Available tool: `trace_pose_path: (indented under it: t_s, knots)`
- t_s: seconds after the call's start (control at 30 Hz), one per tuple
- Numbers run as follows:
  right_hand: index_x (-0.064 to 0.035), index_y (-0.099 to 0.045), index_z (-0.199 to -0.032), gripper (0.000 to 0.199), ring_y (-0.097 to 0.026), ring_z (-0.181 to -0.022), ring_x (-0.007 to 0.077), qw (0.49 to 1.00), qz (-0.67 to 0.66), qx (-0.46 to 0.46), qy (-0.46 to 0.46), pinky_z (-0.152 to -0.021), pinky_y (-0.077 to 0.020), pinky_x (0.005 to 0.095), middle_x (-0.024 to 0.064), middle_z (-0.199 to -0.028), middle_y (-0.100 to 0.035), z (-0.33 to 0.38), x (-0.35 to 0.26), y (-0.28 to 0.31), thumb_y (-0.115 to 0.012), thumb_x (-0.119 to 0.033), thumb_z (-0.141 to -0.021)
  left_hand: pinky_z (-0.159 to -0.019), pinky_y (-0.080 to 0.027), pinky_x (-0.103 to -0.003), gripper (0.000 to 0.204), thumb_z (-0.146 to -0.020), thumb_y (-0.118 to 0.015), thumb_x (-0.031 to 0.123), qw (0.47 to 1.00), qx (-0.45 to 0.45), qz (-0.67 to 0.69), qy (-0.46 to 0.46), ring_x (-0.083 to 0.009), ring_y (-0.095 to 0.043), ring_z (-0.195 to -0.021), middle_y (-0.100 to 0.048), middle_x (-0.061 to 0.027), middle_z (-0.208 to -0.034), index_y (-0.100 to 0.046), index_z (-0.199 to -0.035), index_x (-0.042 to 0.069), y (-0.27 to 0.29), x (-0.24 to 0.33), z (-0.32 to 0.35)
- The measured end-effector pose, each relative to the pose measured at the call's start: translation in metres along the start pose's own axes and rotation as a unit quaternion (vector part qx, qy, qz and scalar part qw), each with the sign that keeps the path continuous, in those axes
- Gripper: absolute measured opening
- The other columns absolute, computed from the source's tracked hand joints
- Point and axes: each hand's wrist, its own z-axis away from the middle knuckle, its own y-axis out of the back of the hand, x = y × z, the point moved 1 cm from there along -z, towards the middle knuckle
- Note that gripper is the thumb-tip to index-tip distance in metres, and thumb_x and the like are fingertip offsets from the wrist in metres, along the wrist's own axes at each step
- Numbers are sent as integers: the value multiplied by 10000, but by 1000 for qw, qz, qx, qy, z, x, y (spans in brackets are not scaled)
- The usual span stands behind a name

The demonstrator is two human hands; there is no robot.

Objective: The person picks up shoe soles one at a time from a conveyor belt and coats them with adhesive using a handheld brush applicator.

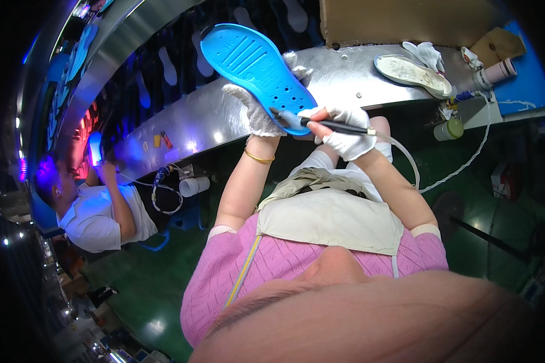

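A light blue shoe sole (257,63) is tilted up over the edge of the metal bench, with grooves at its far end and small holes toward the near end. My left hand (255,110), in a pale glove, grips it from beneath, and the glove shows on both sides. In my right hand (351,130), also partly covered by a white glove, is a black-handled brush (336,126) with a clear tube running from its back end. The brush's bristles (283,117) lie at the near end of the sole and seem to touch it.
On the metal bench (333,66) at right lies an off-white sole (409,72) beside a crumpled white glove (427,55). A cardboard panel (406,21) stands behind. Below hangs a green-capped jar (448,130). Dark racks at the back carry several soles. A co-worker (106,212) sits at left.
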Motion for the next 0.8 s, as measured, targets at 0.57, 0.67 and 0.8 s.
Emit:
trace_pose_path:
  t_s: [0.57, 0.67, 0.8]
  knots:
    - [-68, -637, -982, 139, -647, -795, 127, 978, -161, 56, -122, -687, -599, 310, 66, -907, -655, -9, 10, 14, -695, -79, -856, -956, -501, -512, 1213, -554, -588, 849, 975, -97, -178, 89, -388, -586, -1142, -522, -235, -1317, -356, -1419, 30, -9, 32, -24]
    - [-37, -640, -925, 132, -644, -870, 164, 998, -13, -16, -61, -782, -610, 353, 86, -1028, -625, -12, 9, 22, -708, -2, -818, -872, -566, -446, 1156, -596, -604, 811, 945, -85, -296, 111, -333, -621, -1099, -561, -225, -1274, -393, -1391, 0, -12, 35, -26]
    - [-25, -640, -912, 167, -627, -930, 175, 981, -77, -100, -149, -843, -592, 363, 85, -1018, -616, -22, 12, 31, -730, 27, -782, -861, -570, -410, 1016, -693, -634, 730, 920, -84, -336, 185, -277, -647, -1049, -611, -189, -1208, -439, -1360, -11, -16, 38, -33]
